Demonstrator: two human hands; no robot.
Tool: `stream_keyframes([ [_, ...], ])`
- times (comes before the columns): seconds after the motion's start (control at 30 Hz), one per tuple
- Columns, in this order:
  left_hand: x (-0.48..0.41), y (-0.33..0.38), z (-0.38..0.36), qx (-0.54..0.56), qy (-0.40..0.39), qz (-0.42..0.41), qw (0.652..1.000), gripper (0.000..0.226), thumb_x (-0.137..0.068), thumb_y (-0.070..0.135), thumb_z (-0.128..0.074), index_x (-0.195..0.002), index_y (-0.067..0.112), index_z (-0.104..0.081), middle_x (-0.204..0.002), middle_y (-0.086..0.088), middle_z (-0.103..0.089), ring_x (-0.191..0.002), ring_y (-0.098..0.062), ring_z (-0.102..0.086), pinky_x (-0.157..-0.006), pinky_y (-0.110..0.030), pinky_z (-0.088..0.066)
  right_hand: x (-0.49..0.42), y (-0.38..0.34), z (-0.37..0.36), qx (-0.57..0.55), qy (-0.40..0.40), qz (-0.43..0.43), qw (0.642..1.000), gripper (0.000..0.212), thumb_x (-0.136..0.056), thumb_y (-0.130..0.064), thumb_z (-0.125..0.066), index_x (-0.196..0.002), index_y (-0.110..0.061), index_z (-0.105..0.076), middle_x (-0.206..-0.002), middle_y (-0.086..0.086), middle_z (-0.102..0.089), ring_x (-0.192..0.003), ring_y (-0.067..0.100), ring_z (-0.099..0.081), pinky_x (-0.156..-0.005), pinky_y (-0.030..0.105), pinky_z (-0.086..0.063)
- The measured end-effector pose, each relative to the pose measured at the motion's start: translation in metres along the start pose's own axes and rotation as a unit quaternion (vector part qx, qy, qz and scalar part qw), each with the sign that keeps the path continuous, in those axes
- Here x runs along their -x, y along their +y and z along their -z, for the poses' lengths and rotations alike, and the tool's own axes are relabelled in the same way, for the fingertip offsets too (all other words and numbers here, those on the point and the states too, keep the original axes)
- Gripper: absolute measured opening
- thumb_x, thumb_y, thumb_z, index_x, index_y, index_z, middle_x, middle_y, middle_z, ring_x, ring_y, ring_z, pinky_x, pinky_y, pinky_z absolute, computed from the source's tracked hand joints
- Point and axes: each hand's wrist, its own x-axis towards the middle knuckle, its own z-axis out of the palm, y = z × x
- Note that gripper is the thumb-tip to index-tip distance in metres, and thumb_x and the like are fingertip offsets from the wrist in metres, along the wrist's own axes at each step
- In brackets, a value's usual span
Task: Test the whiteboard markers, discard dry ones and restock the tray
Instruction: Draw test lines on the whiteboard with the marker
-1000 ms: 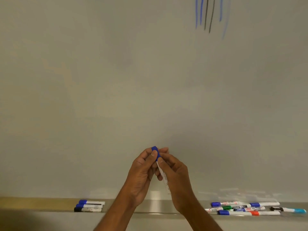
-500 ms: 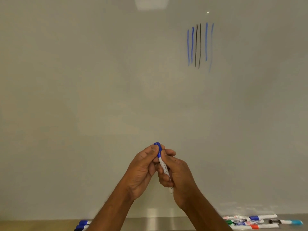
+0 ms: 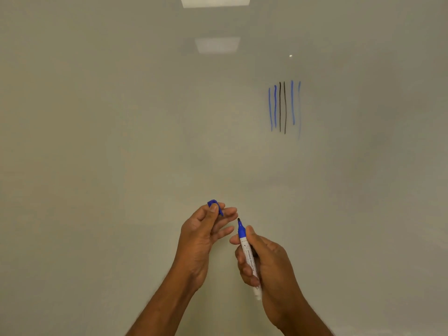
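Step in hand: uncapping a marker for testing. Nearest you, your right hand (image 3: 264, 260) is curled round the barrel of the blue marker (image 3: 248, 258), which is held in the air before the lower middle of the whiteboard (image 3: 121, 117), with its bare tip up and tilted slightly left. Just beside it, your left hand (image 3: 201, 236) pinches the blue cap (image 3: 214, 206) between thumb and forefinger, the other fingers loosely spread. The cap is clear of the tip.

Farther off, toward the board's upper right, stand six test strokes (image 3: 284, 107), four blue and two black. The rightmost blue one is faint.

The next move likely calls for raising the tip to bare board beside those strokes, drawing a line and judging its strength.

Half a second ago the cap sat on the marker with both hands closed together. The tray along the bottom edge has since left view.
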Motion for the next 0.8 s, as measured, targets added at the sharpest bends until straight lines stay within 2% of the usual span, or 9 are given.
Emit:
stream_keyframes([
  [0.07, -0.004, 0.007, -0.004, -0.033, 0.007, -0.037, 0.999, 0.031, -0.104, 0.029, -0.049, -0.119, 0.007, -0.065, -0.108, -0.007, -0.078, -0.105, -0.022, -0.074, -0.097, -0.045, -0.056, 0.001, -0.012, 0.0, 0.019, -0.021, 0.06, 0.998, 0.033, -0.094, -0.025, -0.052, -0.12, -0.007, -0.063, -0.072, 0.017, -0.064, -0.043, 0.015, -0.046, -0.038, 0.021, -0.035],
  [0.13, -0.01, 0.015, -0.007, -0.088, 0.017, -0.088, 0.992, 0.028, -0.104, 0.033, -0.049, -0.116, 0.015, -0.067, -0.106, 0.001, -0.079, -0.104, -0.016, -0.074, -0.097, -0.04, -0.056, 0.001, -0.024, -0.002, 0.049, -0.012, 0.132, 0.99, 0.028, -0.096, -0.019, -0.053, -0.121, -0.023, -0.064, -0.087, 0.018, -0.069, -0.05, 0.017, -0.05, -0.041, 0.023, -0.038],
  [0.2, -0.017, 0.021, -0.011, -0.141, 0.03, -0.153, 0.978, 0.024, -0.104, 0.034, -0.049, -0.112, 0.022, -0.068, -0.106, 0.009, -0.078, -0.105, -0.009, -0.072, -0.097, -0.035, -0.055, -0.001, -0.038, -0.003, 0.029, 0.005, 0.174, 0.984, 0.026, -0.091, -0.017, -0.057, -0.114, -0.02, -0.069, -0.094, 0.02, -0.07, -0.055, 0.018, -0.053, -0.044, 0.024, -0.041],
  [0.3, -0.027, 0.027, -0.016, -0.195, 0.063, -0.241, 0.949, 0.02, -0.102, 0.036, -0.051, -0.111, 0.029, -0.067, -0.107, 0.021, -0.074, -0.111, 0.0, -0.066, -0.095, -0.018, -0.05, -0.007, -0.059, -0.004, -0.08, -0.011, 0.177, 0.981, 0.026, -0.096, -0.005, -0.049, -0.103, -0.008, -0.074, -0.096, 0.021, -0.068, -0.066, 0.019, -0.058, -0.052, 0.024, -0.048],
  [0.4, -0.04, 0.031, -0.02, -0.27, 0.081, -0.312, 0.908, 0.031, -0.096, 0.05, -0.049, -0.125, 0.045, -0.06, -0.126, 0.029, -0.064, -0.127, 0.006, -0.053, -0.101, -0.012, -0.042, -0.015, -0.076, -0.003, -0.185, -0.047, 0.167, 0.967, 0.03, -0.095, 0.001, -0.046, -0.111, -0.003, -0.071, -0.1, 0.023, -0.067, -0.076, 0.022, -0.063, -0.061, 0.026, -0.056],
  [0.5, -0.06, 0.035, -0.023, -0.337, 0.079, -0.382, 0.857, 0.032, -0.101, 0.052, -0.044, -0.131, 0.06, -0.046, -0.151, 0.036, -0.035, -0.146, 0.007, -0.026, -0.111, -0.013, -0.025, -0.022, -0.092, -0.003, -0.186, -0.041, 0.2, 0.961, 0.033, -0.086, 0.003, -0.055, -0.115, -0.004, -0.07, -0.104, 0.024, -0.067, -0.086, 0.025, -0.064, -0.069, 0.028, -0.057],
  [0.53, -0.069, 0.037, -0.024, -0.35, 0.08, -0.41, 0.838, 0.027, -0.105, 0.048, -0.044, -0.13, 0.057, -0.048, -0.154, 0.033, -0.032, -0.151, 0.002, -0.021, -0.114, -0.017, -0.023, -0.024, -0.097, -0.004, -0.171, -0.031, 0.216, 0.961, 0.033, -0.085, 0.002, -0.058, -0.115, -0.005, -0.07, -0.105, 0.024, -0.068, -0.089, 0.026, -0.064, -0.071, 0.029, -0.057],
  [0.67, -0.101, 0.043, -0.027, -0.394, 0.085, -0.489, 0.773, 0.025, -0.104, 0.034, -0.049, -0.122, 0.023, -0.064, -0.163, -0.002, -0.037, -0.157, -0.018, -0.016, -0.127, -0.042, -0.014, -0.033, -0.118, -0.009, -0.091, 0.017, 0.292, 0.952, 0.031, -0.088, -0.019, -0.06, -0.117, -0.013, -0.068, -0.106, 0.018, -0.071, -0.091, 0.025, -0.067, -0.074, 0.035, -0.054],
  [0.8, -0.13, 0.049, -0.034, -0.453, 0.089, -0.514, 0.723, 0.033, -0.107, 0.035, -0.04, -0.121, 0.019, -0.066, -0.165, -0.01, -0.032, -0.158, -0.025, -0.015, -0.126, -0.054, -0.012, -0.05, -0.139, -0.015, -0.011, 0.085, 0.361, 0.929, 0.046, -0.085, -0.044, -0.045, -0.112, -0.015, -0.067, -0.094, 0.014, -0.075, -0.081, 0.02, -0.07, -0.073, 0.031, -0.056],
])
